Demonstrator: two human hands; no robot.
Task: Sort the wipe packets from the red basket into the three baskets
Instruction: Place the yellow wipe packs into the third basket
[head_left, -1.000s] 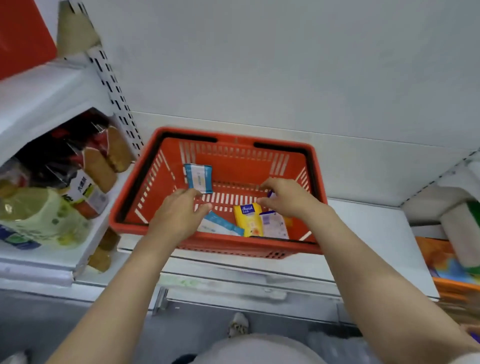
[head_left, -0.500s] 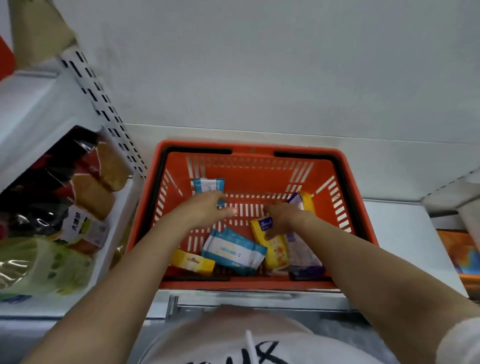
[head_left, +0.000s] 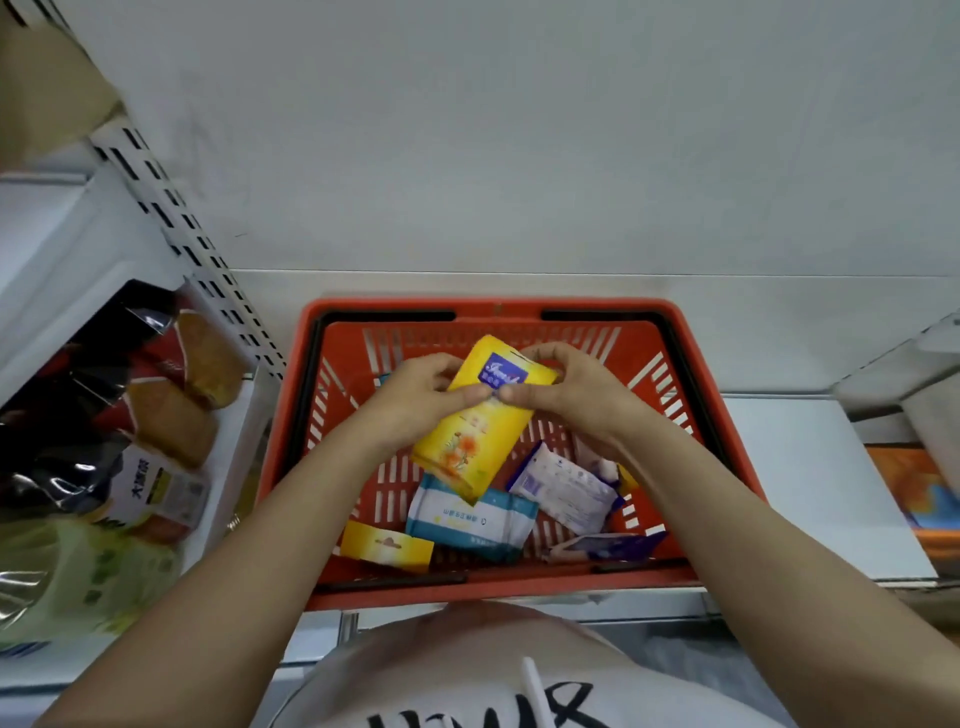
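While the shelf (head_left: 810, 467) carries it, the red basket (head_left: 493, 584) sits at frame centre, near rim toward the person, white wall (head_left: 519, 130) behind. Left bay (head_left: 119, 415): bagged snacks, a pale green pack at the bottom, blurred. Right edge: an orange carton (head_left: 914, 488), partly cut off.

Both forearms reach in over the near rim. Left hand (head_left: 415, 400) and right hand (head_left: 576, 395) are together on one yellow packet (head_left: 467, 436), held above the basket floor, tilted, blue label end up and away, flower print end down. Left fingers curl round its left edge, right fingers curl round the top right corner; the two thumbs nearly touch on the front face. Both hands clamped on it.

Inside the basket, under and near the lifted one:
- teal-and-white packet (head_left: 472, 519), flat, partly below the yellow packet's lower end
- white-purple packet (head_left: 566, 488), just right of the teal one, tilted
- small yellow packet (head_left: 387, 545), near-left corner, touching the near wall
- dark purple packet (head_left: 608, 545), near-right, lying against the near wall
- a blue corner behind the left hand, mostly hidden, cannot tell what.

Bottom: white shirt (head_left: 467, 675) with black print.
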